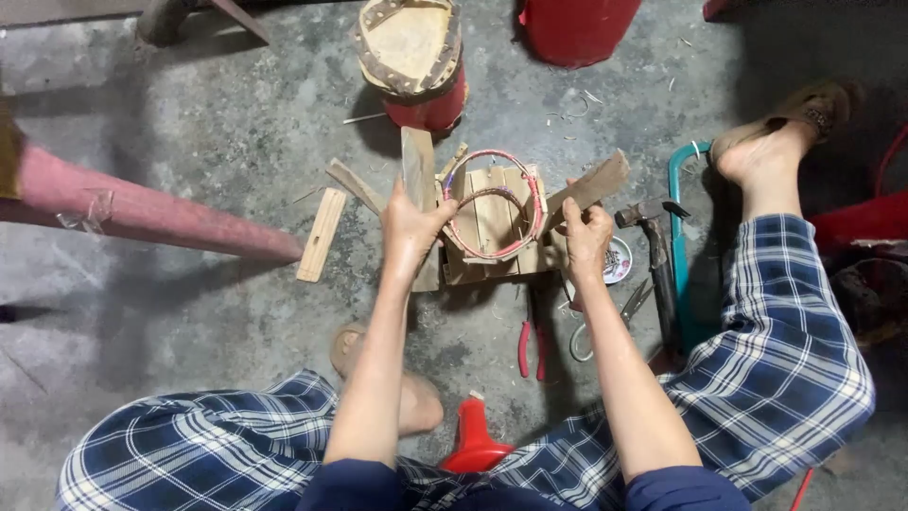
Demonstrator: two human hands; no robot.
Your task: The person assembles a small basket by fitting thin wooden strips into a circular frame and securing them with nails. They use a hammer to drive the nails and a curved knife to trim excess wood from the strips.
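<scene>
My left hand (409, 230) grips an upright flat wooden slat (417, 166) at the left side of a small wooden platform (492, 248). My right hand (586, 238) holds another wooden slat (594, 185) that slants up to the right. Between the hands a round hoop wrapped in red, white and blue cord (492, 203) lies on the platform, and both hands touch its edges.
Loose wooden pieces (320, 234) lie to the left. Red-handled pliers (530, 345), scissors (624, 308), a hammer (654, 248) and a teal saw frame (681, 227) lie to the right. A red drum (416, 61) stands behind, a pink pole (142, 213) at left, a red bottle (473, 440) between my legs.
</scene>
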